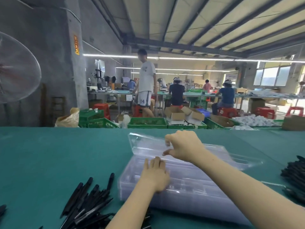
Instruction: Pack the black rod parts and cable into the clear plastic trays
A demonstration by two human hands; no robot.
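Both hands are on the clear plastic trays: the left hand [155, 175] lies flat with straight fingers pressing down on the stack of clear trays [189, 190], while the right hand [183, 146] pinches the near edge of the top tray [148, 142] between thumb and curled fingers, holding it tilted up off the stack, its far edge higher than the rest. The two hands are close together, the right just beyond the left.

The stack sits in the middle of the green surface [49, 154], straight in front of the person. A heap of black rod parts [89, 205] lies on the surface to the left of the stack, near the front edge, some of it under the left forearm. A second heap of black rods [295, 176] lies at the right edge of view, well apart from the first.

Beyond the far edge of the surface stand green crates [147, 123], open cardboard boxes [178, 115] and red stools [102, 108]. A person in a white shirt [146, 80] stands among them, and seated workers [227, 96] sit at long tables farther back. A large fan [16, 68] is at the left beside a grey pillar [66, 55].
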